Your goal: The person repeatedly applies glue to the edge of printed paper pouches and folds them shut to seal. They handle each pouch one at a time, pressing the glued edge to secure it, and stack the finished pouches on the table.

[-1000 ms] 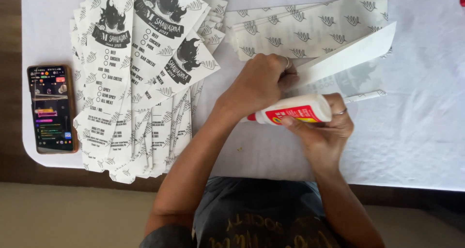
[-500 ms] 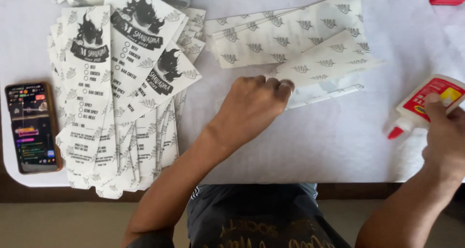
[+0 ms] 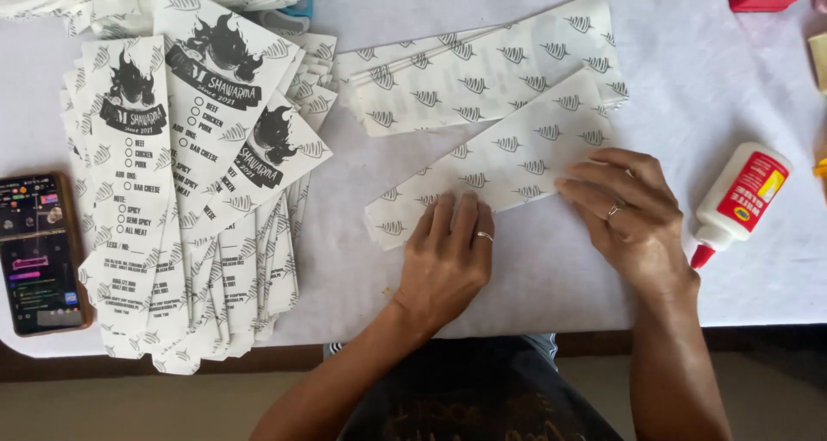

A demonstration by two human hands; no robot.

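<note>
Both hands flat, fingers spread, gripping nothing; left hand point(image 3: 448, 264) presses the near-left end of a folded paper sleeve point(image 3: 495, 170) w/ leaf print, right hand point(image 3: 629, 213) presses its right part; sleeve lies slanted on the white worktop point(image 3: 551, 286), just in front of a stack of like sleeves point(image 3: 482, 71); glue bottle point(image 3: 741, 195) lies on its side right of the right hand, not touched; printed sleeves pile point(image 3: 189, 200) at left, phone point(image 3: 39, 251) at far left edge.

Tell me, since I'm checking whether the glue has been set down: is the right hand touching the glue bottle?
Apart. The head view shows the right hand flat on the folded paper strip, with bare white table between it and the glue bottle lying to its right.
</note>
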